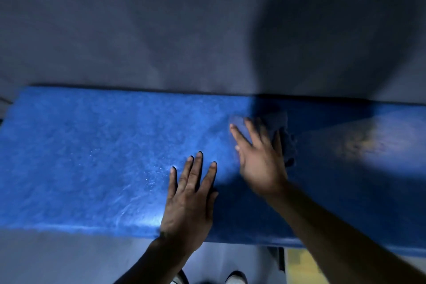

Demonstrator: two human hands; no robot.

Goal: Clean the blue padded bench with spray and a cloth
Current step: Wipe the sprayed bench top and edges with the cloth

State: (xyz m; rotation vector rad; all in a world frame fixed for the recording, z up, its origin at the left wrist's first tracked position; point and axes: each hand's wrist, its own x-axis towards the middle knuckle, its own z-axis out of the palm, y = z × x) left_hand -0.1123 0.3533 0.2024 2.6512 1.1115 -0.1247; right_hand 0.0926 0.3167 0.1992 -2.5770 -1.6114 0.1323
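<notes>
We press our left hand (pixel 187 203), fingers straight, flat on the droplet-flecked blue padded bench tabletop (pixel 80 157); our right hand (pixel 258 157), fingers spread, presses a dark crumpled cloth (pixel 284 136) onto it.

One surface (pixel 92 157), blue, padded. One dark cloth (pixel 284 136). Two hands: left (pixel 189 200), right (pixel 260 159). Two shoes (pixel 235 278).

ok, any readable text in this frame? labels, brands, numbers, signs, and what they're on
None: no legible text anywhere in the head view.
Bench: plain blue padding with spray droplets, no label or brand.
Cloth: dark and blurred, no tag showing.
Wall behind the bench: bare grey.
Shoes at the bottom edge: no marking readable.
</notes>
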